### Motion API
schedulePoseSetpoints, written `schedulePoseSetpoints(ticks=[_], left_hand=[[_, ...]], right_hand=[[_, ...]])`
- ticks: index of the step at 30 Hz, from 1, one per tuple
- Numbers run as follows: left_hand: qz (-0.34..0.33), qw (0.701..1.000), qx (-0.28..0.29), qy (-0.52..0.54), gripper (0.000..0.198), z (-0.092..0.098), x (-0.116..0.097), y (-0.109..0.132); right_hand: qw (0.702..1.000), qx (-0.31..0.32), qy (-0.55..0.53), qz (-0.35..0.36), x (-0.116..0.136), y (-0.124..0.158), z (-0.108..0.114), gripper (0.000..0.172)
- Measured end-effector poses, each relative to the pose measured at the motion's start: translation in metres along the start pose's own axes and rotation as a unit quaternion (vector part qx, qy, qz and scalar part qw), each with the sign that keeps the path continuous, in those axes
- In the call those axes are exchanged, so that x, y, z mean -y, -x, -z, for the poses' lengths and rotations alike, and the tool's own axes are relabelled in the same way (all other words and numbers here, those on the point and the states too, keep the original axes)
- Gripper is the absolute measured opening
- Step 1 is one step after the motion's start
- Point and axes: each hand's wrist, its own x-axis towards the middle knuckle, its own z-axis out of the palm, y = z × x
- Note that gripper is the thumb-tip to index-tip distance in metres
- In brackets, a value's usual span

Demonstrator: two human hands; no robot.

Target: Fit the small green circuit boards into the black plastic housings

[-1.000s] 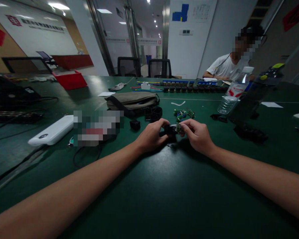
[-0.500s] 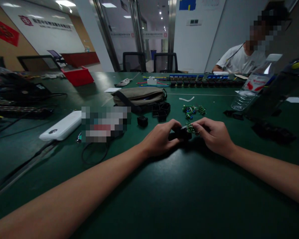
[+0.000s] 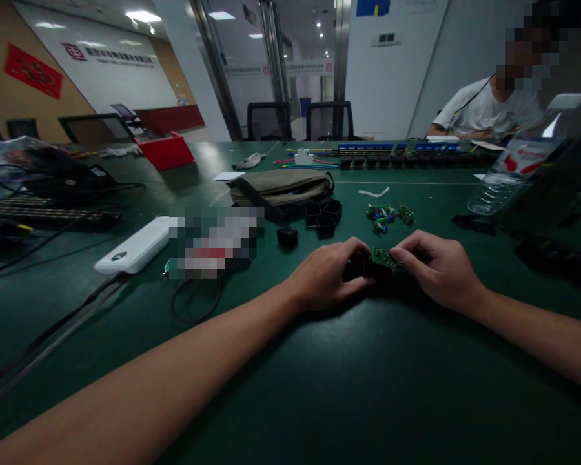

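Note:
My left hand [image 3: 330, 274] is closed around a small black plastic housing [image 3: 378, 271] just above the green table. Between the thumb and fingers of my right hand [image 3: 438, 268] is a small green circuit board [image 3: 383, 257], pinched at its right edge. The board is at the top of the housing; whether it sits inside cannot be made out. Beyond my hands lies a small pile of green circuit boards [image 3: 381, 213] with blue parts. To its left are several black housings [image 3: 323, 216] grouped together and a single black housing [image 3: 287, 236].
A grey-brown pouch [image 3: 281, 186] lies behind the housings. A white power bank [image 3: 135, 248] with a cable is on the left. A clear water bottle [image 3: 510, 165] stands at right, near dark objects. Across the table sits a person [image 3: 489, 110]; a red bin [image 3: 167, 152] is back left.
The view has turned slightly left, so everything appears shifted right. Both hands keep their hold; the circuit board now shows more of its flat face over the housing.

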Motion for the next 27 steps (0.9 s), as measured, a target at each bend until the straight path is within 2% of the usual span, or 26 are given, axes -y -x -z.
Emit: schedulePoseSetpoints(ticks=[7, 13, 20, 27], left_hand=[[-0.007, 1.000, 0.014, 0.001, 0.036, 0.0002, 0.0011, -0.0002], [-0.018, 1.000, 0.003, 0.014, 0.036, 0.0006, 0.0026, 0.0002], [-0.017, 1.000, 0.002, 0.020, 0.034, 0.0013, 0.0029, -0.0008], [-0.027, 0.999, -0.010, 0.025, 0.030, 0.0021, 0.0037, -0.0006]], right_hand=[[0.993, 0.010, 0.061, 0.101, -0.0021, 0.0012, -0.0046, 0.023], [0.987, -0.003, 0.089, 0.130, -0.0025, -0.0007, -0.0052, 0.022], [0.989, 0.005, 0.079, 0.125, -0.0037, -0.0014, -0.0047, 0.021], [0.997, 0.035, 0.032, 0.063, -0.0057, -0.0006, -0.0041, 0.020]])
